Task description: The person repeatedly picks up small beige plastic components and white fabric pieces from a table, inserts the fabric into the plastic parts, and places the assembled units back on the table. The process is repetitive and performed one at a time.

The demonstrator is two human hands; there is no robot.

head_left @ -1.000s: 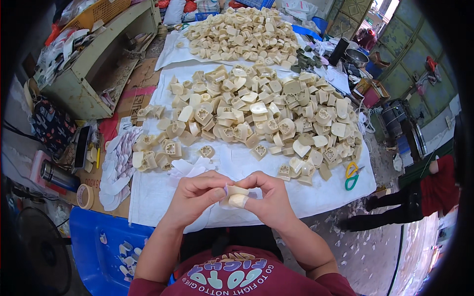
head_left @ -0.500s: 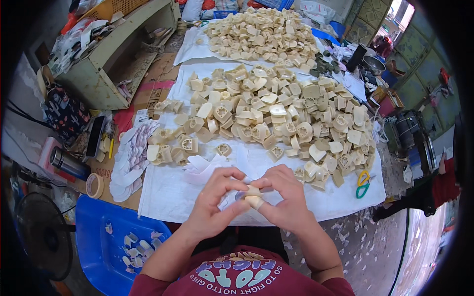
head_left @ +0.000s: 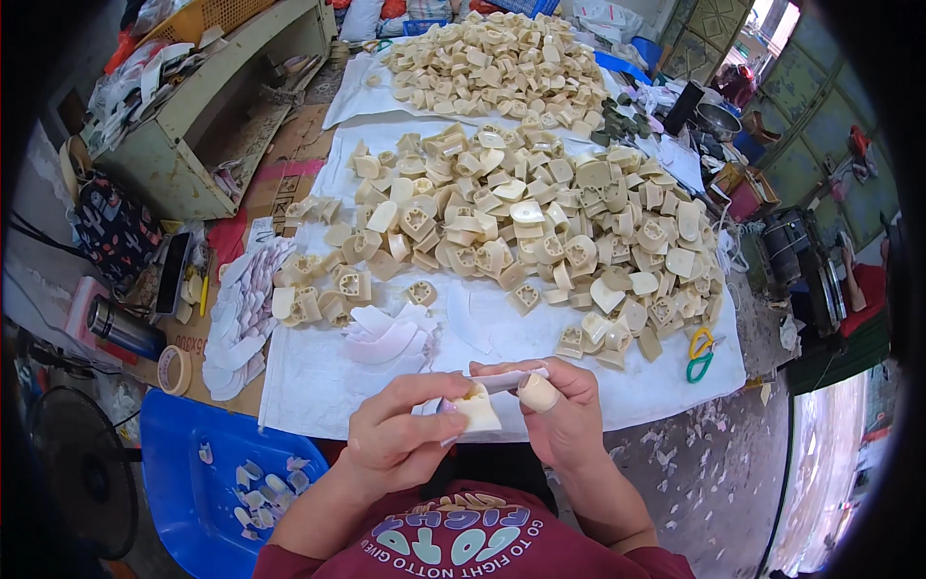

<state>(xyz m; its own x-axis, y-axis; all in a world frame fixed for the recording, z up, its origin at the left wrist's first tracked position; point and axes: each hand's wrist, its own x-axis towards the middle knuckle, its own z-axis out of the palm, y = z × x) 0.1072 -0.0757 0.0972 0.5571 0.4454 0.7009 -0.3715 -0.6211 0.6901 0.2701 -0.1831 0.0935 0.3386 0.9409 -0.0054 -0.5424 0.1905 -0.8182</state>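
Block [head_left: 479, 410], cream, one piece: is sitting before the person's chest, above the near edge of the cloth [head_left: 656, 391].
Left hand [head_left: 410, 420]: is grasping the block between thumb and fingers.
Right hand [head_left: 564, 410]: is gripping a pale lilac strip [head_left: 511, 379] that is reaching across from beside the block; its thumb is wearing a beige cover.
Tub [head_left: 174, 482], blue: is standing at the person's left, small pale pieces [head_left: 258, 497] lying inside.
Tape [head_left: 174, 371], one roll: is lying on the counter [head_left: 301, 145], left of the cloth.
Scissors [head_left: 699, 354], yellow and green handles: are lying near the cloth's right edge.
Loose strips [head_left: 391, 338], white to lilac: are lying fanned just beyond the hands.
Sheets [head_left: 241, 309], white: are overlapping in a long pile at left.
Bottle [head_left: 125, 326], dark: is lying left of the sheets, near a phone [head_left: 174, 275].
Near heap [head_left: 550, 207], cream blocks: is covering much of the cloth.
Far heap [head_left: 497, 69], similar blocks: is spreading behind it.
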